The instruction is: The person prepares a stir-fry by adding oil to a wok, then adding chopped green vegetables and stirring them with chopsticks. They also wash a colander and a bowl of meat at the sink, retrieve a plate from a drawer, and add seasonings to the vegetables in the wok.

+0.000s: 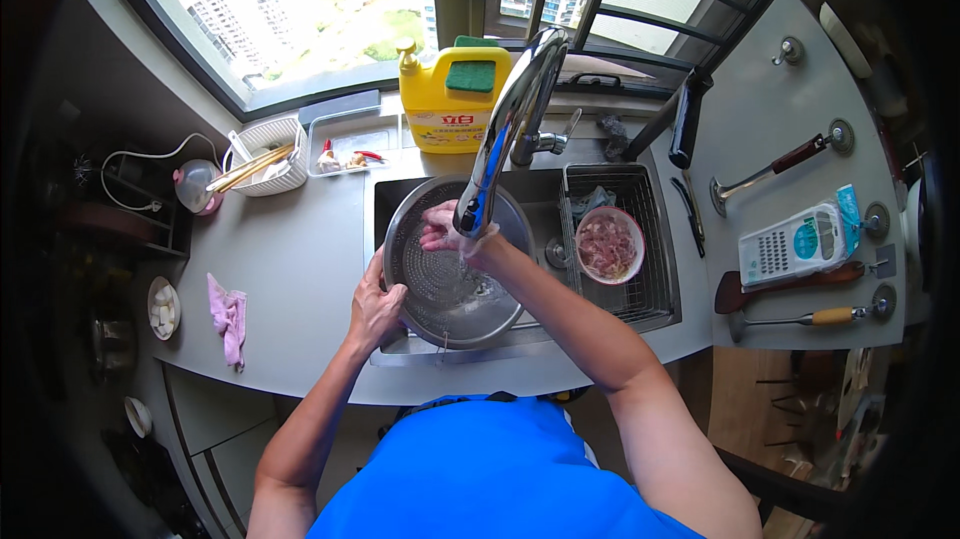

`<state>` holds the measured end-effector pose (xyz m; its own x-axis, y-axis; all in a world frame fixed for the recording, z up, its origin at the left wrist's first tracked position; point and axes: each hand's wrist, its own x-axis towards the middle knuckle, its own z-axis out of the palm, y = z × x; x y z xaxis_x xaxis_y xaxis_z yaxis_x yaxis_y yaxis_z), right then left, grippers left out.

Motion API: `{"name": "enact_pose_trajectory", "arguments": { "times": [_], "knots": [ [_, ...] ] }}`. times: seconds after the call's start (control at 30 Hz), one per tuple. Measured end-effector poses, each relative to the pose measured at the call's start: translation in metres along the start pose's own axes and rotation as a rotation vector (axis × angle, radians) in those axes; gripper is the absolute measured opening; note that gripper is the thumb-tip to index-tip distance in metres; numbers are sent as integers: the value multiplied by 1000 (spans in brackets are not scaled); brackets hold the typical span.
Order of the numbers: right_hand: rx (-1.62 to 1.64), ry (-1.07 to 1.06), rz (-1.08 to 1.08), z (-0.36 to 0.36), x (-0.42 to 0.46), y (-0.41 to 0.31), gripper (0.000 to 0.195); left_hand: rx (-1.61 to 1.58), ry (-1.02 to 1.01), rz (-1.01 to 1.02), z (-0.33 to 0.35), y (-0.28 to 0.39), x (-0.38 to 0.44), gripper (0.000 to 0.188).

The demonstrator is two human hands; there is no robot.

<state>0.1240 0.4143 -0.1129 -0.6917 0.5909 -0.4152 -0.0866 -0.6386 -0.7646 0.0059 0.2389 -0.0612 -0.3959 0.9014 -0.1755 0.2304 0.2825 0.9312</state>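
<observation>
My left hand [377,306] grips the left rim of a perforated stainless-steel colander [421,269], which sits in the left part of the steel sink [544,197]. Over the colander is my right hand [442,227], palm partly turned up, fingers apart and slightly curled, holding nothing. Something clear and wrinkled, perhaps a thin plastic glove, shows around its wrist. The chrome faucet [534,62] arches above and partly hides that hand. Water runs down past it and splashes inside the colander. I see no food in the colander's visible part.
A wire drain basket [607,306] in the sink's right side holds a bowl of raw meat [611,245]. Behind stands a yellow detergent jug [446,115]. Leftward are a plastic tray [352,135], a white basket [289,175] and a pink cloth [228,320]. Utensils hang at right, including a grater [791,245].
</observation>
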Motion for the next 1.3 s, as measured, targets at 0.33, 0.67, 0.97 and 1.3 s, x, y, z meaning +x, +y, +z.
{"name": "enact_pose_trajectory", "arguments": {
  "times": [0.33,0.67,0.97,1.3],
  "knots": [
    [-737,-76,-92,-3,11,17,23,-182,-28,-146,0,20,-20,61],
    [-731,-7,-102,-40,-17,-53,18,563,150,286,-10,60,-14,69],
    [-944,840,-496,-134,1,-101,19,749,201,429,-17,95,-11,71],
    [-404,676,-370,-167,34,-132,61,1044,353,466,-41,113,-26,72]
  ]
}}
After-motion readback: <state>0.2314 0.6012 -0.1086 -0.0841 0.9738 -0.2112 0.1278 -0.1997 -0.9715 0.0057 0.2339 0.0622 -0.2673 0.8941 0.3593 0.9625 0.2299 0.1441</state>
